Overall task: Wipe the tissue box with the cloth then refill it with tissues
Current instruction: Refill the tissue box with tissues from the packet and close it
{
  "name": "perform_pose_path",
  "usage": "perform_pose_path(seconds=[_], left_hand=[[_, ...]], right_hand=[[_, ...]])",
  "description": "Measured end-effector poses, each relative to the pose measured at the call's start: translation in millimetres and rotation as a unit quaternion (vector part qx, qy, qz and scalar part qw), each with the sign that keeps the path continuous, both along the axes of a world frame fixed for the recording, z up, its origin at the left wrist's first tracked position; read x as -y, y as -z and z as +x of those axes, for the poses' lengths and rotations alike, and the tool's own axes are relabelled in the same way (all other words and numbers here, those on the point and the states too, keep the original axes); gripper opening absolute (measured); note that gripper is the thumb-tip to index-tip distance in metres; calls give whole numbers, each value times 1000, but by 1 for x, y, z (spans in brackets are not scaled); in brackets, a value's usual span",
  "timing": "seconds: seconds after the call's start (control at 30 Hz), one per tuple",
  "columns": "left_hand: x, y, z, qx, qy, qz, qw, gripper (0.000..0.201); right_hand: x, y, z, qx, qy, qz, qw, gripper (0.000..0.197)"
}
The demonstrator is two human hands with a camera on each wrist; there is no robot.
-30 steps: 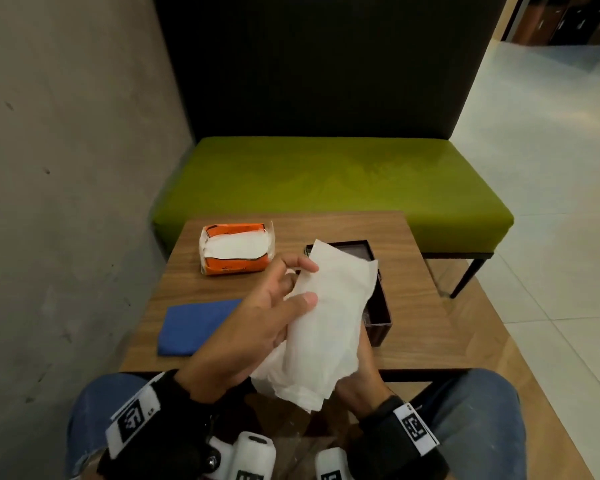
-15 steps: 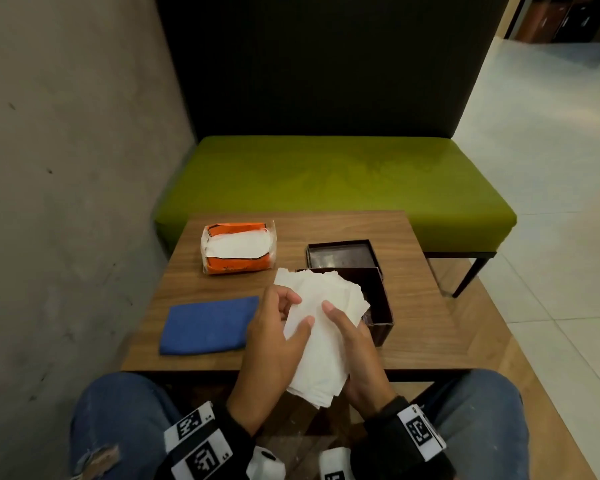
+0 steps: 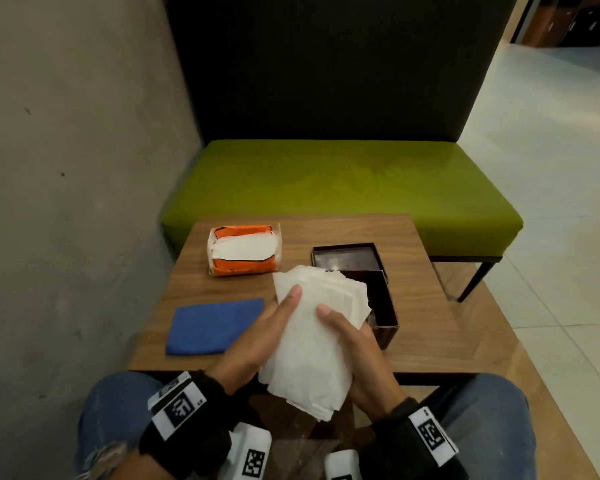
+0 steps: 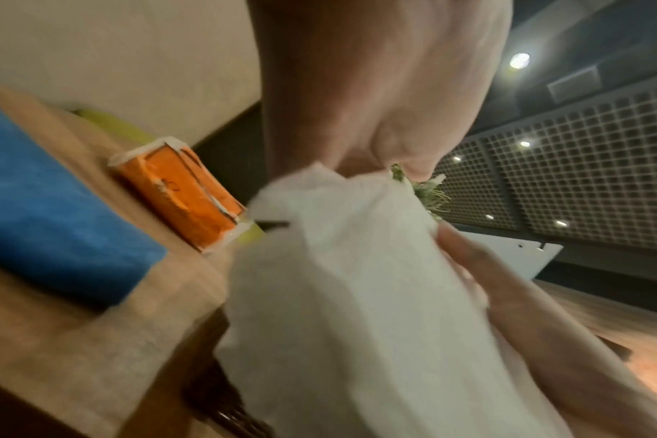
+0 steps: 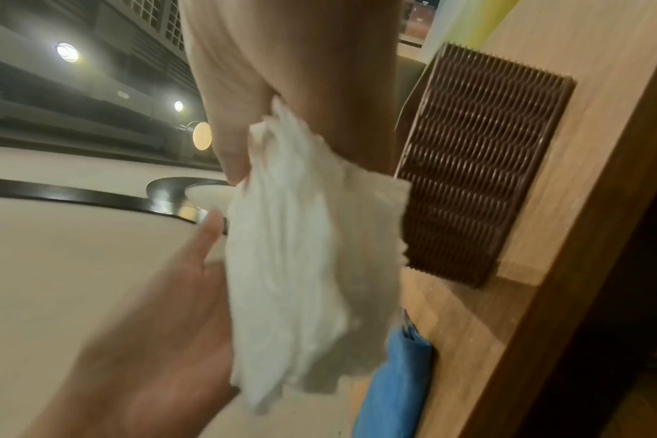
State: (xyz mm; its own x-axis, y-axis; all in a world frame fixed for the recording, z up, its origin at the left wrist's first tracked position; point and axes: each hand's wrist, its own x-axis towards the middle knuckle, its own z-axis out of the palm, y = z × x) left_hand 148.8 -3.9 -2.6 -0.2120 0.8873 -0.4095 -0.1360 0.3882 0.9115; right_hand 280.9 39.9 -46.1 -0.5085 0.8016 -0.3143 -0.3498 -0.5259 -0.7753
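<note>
Since the earlier frame the stack of tissues (image 3: 312, 341) has sunk lower, centre frame. Left hand (image 3: 257, 337) and right hand (image 3: 354, 351) each curl round one side of it. One dark tissue box (image 3: 385, 306) (half hidden behind the stack), one lid (image 3: 345, 259), one orange pack (image 3: 243, 251) and one blue cloth (image 3: 212, 327) sit on the tabletop (image 3: 426, 337).

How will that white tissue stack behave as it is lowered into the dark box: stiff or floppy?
Likely floppy: the tissue stack sags below both hands at its near end. Probably light, since the left hand and right hand hold it loosely. Its uneven far edges suggest the sheets may slide apart.
</note>
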Motion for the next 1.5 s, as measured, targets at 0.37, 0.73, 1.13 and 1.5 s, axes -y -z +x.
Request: perform_pose_path(seconds=[0.37,0.73,1.13,1.5], left_hand=[[8,-3,-31,-108,-73,41,991,32],[3,-21,18,-383,81,110,913,32],[8,3,-13,-200,-81,47,975,50],[12,10,18,-88,22,27,995,45]], right_hand=[[-7,-2,16,15,-4,-6,1000,41],[-4,6,3,62,51,-13,997,32],[1,-1,9,7,34,-13,999,49],[8,-2,-10,99,51,36,993,17]])
